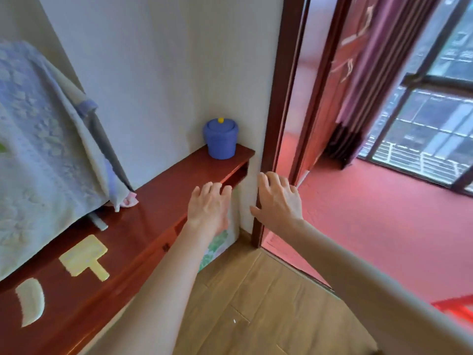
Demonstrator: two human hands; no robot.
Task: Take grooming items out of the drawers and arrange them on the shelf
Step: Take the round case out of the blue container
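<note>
A long red-brown wooden shelf (153, 201) runs along the wall, with drawer fronts under its edge. On it lie a yellow flat brush (84, 257) and a pale curved comb (32, 301) at the near left, and a blue lidded jar (221, 139) stands at the far end. My left hand (208, 208) reaches over the shelf's front edge near an open slot (236, 174), fingers spread and holding nothing. My right hand (277, 198) hovers by the wall corner and door frame, fingers spread, empty.
A blue-and-white towel (43, 155) drapes over something at the left and hangs onto the shelf. A dark wooden door frame (279, 124) stands right of the shelf, leading to a red-floored room with a window. Wooden flooring lies below.
</note>
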